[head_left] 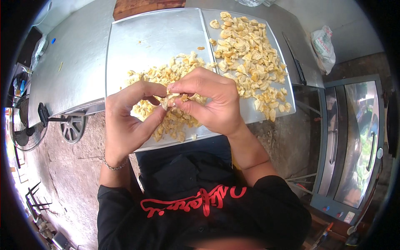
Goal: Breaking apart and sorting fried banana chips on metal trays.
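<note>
First: Where is the thing you are working on?

Second: A small, pale yellow, irregular piece (170,100) is up between your fingertips, over the near part of the left shiny metal tray (146,37).

First: And how do your hands stand?

Second: Your left hand (130,111) pinches the piece from the left, thumb below and forefinger above. Your right hand (216,100) pinches it from the right, its thumb and forefinger nearly meeting the left ones. Your fingers cover part of it, so I can't tell whether it is whole or split.

First: What lies around your hands?

Second: Below and behind them you have a loose heap of pale yellow crumbly pieces (160,75) on the left tray's near half. To your right, touching that tray, the right shiny metal tray (250,113) carries a broad spread of larger yellow chunks (252,54).

First: Anything farther out on your desk?

Second: On the grey metal desk (71,62), a long knife with a black handle (299,71) lies just right of the right tray. Your left wrist wears a silver chain bracelet (116,167).
</note>
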A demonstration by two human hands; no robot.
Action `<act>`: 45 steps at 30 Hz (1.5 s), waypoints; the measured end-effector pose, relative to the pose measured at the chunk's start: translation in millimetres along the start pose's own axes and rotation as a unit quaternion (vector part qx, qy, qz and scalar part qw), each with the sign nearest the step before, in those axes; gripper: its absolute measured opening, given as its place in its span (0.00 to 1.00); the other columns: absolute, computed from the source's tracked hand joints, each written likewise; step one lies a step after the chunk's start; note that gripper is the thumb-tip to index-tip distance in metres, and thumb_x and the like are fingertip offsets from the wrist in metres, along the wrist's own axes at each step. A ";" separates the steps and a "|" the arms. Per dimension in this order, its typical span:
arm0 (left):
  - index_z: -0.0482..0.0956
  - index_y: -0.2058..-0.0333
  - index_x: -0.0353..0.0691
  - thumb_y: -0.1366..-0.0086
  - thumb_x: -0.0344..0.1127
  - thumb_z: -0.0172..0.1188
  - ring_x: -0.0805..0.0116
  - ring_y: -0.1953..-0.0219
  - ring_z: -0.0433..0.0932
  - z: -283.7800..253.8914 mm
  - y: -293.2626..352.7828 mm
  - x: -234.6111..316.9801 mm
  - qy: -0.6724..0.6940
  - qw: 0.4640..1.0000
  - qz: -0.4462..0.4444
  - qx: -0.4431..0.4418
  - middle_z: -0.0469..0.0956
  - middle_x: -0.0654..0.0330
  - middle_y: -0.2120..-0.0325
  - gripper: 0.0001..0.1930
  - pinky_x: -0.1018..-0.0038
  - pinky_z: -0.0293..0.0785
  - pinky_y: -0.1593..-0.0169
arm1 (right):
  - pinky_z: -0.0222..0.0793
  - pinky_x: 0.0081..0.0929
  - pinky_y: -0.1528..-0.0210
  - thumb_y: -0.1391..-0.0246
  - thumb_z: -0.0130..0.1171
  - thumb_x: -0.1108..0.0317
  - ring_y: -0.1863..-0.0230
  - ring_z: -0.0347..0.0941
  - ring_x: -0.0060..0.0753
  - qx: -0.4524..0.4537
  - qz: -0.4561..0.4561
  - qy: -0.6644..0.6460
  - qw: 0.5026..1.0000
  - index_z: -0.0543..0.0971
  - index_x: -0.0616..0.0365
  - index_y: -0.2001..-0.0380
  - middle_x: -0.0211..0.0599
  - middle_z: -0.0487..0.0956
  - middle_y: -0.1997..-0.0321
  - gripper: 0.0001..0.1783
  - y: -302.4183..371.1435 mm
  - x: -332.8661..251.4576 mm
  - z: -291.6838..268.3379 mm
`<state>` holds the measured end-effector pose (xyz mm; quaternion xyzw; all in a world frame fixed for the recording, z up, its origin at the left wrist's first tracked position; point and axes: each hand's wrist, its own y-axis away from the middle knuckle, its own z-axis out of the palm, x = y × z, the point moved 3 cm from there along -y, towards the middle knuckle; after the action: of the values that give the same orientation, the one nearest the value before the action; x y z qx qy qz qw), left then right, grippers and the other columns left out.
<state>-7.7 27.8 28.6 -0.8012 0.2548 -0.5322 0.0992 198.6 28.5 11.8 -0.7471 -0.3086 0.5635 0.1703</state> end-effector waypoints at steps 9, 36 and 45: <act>0.89 0.63 0.33 0.44 0.19 0.76 0.67 0.65 0.87 -2.4 -0.7 9.3 -0.019 0.999 0.036 -0.008 0.89 0.58 0.66 0.10 0.73 0.83 0.58 | 0.79 0.26 0.59 0.44 0.78 0.75 0.63 0.86 0.32 -0.005 0.022 -0.016 1.000 0.90 0.65 0.57 0.43 0.89 0.62 0.11 1.6 -2.7 -1.3; 0.86 0.68 0.34 0.47 0.21 0.71 0.68 0.66 0.87 -13.0 1.6 -2.1 -0.021 0.997 0.066 0.020 0.87 0.58 0.70 0.07 0.74 0.80 0.58 | 0.80 0.28 0.58 0.47 0.75 0.80 0.62 0.87 0.34 -0.022 0.041 -0.008 0.999 0.90 0.64 0.57 0.43 0.90 0.62 0.13 0.1 -9.1 -4.1; 0.90 0.63 0.33 0.41 0.21 0.77 0.70 0.67 0.86 -7.9 3.5 5.3 -0.039 0.997 0.030 0.062 0.90 0.57 0.67 0.08 0.75 0.81 0.58 | 0.80 0.26 0.58 0.46 0.74 0.81 0.62 0.87 0.31 -0.021 0.029 -0.008 0.999 0.90 0.64 0.53 0.44 0.90 0.60 0.16 -0.3 -7.7 -1.0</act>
<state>-14.3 23.0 34.6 -0.8058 0.2409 -0.5122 0.1742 198.2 23.9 17.9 -0.7546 -0.2999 0.5677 0.1353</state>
